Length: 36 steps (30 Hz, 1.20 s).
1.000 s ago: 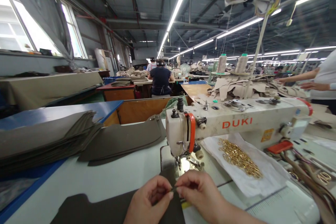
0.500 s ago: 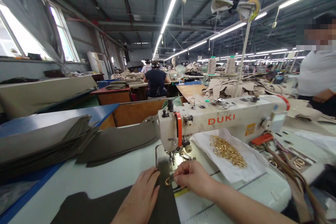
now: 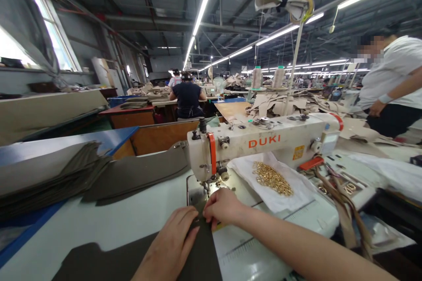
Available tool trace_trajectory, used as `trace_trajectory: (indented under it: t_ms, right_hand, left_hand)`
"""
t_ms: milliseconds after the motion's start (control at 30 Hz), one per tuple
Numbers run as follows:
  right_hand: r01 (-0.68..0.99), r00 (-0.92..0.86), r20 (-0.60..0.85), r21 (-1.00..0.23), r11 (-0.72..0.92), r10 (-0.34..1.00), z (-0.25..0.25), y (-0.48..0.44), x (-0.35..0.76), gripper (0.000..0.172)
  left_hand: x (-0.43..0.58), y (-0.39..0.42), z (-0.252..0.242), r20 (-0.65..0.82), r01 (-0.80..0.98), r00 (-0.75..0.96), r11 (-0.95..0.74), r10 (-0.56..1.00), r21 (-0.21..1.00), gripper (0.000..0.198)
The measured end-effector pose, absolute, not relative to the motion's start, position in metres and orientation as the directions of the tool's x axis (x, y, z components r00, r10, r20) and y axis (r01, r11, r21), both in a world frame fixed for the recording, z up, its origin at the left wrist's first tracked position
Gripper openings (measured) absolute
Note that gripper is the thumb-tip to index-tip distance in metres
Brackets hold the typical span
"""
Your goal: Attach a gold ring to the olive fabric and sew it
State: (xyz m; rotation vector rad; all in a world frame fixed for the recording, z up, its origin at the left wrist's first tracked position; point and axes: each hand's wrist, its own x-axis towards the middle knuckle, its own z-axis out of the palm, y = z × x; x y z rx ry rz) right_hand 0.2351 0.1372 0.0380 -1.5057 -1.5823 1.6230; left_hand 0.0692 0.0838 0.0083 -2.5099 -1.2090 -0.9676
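Note:
My left hand [image 3: 171, 243] lies flat with fingers stretched out on a dark olive fabric piece [image 3: 201, 254] in front of the needle of the white DUKI sewing machine [image 3: 260, 142]. My right hand [image 3: 222, 207] is curled closed at the top of that fabric, just under the presser foot [image 3: 207, 186]; what its fingertips pinch is hidden. A heap of gold rings [image 3: 272, 178] lies on white paper [image 3: 296, 193] right of the needle.
Stacks of olive fabric pieces [image 3: 49, 175] sit at the left on the white table [image 3: 99, 224]. Brown straps [image 3: 346, 210] trail at the right. A person in a white shirt [image 3: 389, 83] stands at the far right; another person sits ahead [image 3: 187, 96].
My hands moved forward from a two-handed pinch to the needle area. The left hand flattened on the fabric. The gold ring seen in my right fingers half a second ago is hidden now.

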Motion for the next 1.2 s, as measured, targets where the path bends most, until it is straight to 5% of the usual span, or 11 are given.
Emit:
trace_trajectory:
  t_ms: [367, 600, 767, 933, 1200]
  right_hand:
    - [0.611, -0.406, -0.297, -0.792, 0.015, 0.865, 0.037, 0.152, 0.232, 0.021]
    - [0.639, -0.505, 0.117, -0.615, 0.462, 0.855, 0.032, 0.130, 0.261, 0.012]
    - [0.555, -0.685, 0.385, -0.275, 0.785, 0.619, 0.016, 0.123, 0.279, 0.021]
    - [0.543, -0.756, 0.383, -0.085, 0.835, 0.531, 0.014, 0.125, 0.276, 0.018]
    - [0.532, -0.774, 0.380, -0.044, 0.846, 0.507, 0.018, 0.122, 0.277, 0.016]
  left_hand:
    - [0.089, 0.097, 0.014, 0.581, 0.735, 0.495, -0.668, 0.646, 0.117, 0.025]
    - [0.086, 0.099, 0.014, 0.546, 0.741, 0.456, -0.640, 0.703, 0.206, 0.022]
    - [0.087, 0.099, 0.014, 0.570, 0.737, 0.425, -0.634, 0.703, 0.234, 0.021]
    - [0.087, 0.098, 0.018, 0.550, 0.742, 0.410, -0.617, 0.728, 0.262, 0.022]
    - [0.088, 0.099, 0.015, 0.541, 0.740, 0.380, -0.598, 0.750, 0.308, 0.020]
